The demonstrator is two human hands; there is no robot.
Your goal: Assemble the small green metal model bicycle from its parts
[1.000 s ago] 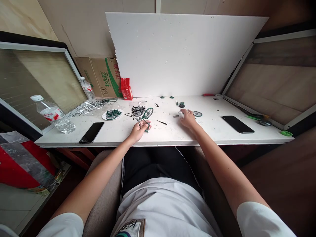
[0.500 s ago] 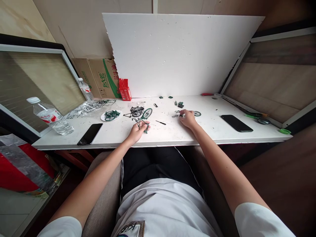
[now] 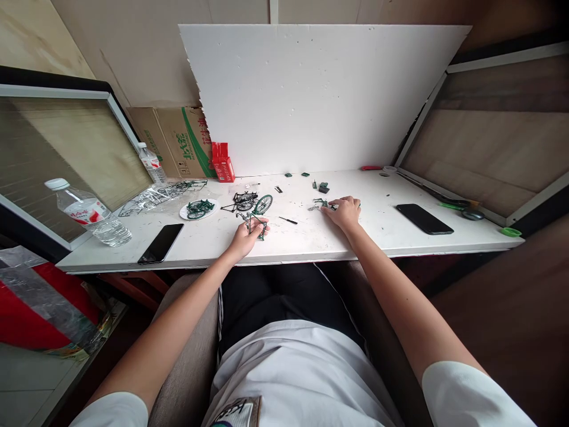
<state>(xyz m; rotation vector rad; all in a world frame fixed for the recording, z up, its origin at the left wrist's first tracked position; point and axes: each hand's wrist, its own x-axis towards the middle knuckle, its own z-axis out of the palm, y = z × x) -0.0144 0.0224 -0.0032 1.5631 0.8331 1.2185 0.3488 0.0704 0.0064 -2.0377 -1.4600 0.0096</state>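
My left hand (image 3: 246, 239) is closed around a small model bicycle (image 3: 258, 218) above the front of the table. Its dark green spoked wheel (image 3: 263, 205) points up and away. Farther right, my right hand (image 3: 344, 212) reaches down to the tabletop, its fingers spread over small parts. A green and grey part (image 3: 319, 203) shows just left of its fingertips; the spot beneath the palm is hidden. Between the hands lies a thin black screwdriver-like tool (image 3: 288, 220). Black bicycle parts (image 3: 244, 201) rest behind my left hand.
A white plate (image 3: 182, 212) bears green parts. Phones lie at left (image 3: 160, 243) and right (image 3: 424, 219). Water bottles (image 3: 95, 216), a red box (image 3: 223, 163) and a carton (image 3: 171, 139) stand left. Small dark green pieces (image 3: 323, 187) sit behind my right hand. A white board (image 3: 329, 95) leans at the back.
My right hand has shifted slightly right and spread its fingers, now covering the green wheel that showed beside it. My left hand still holds the model bicycle in much the same place.
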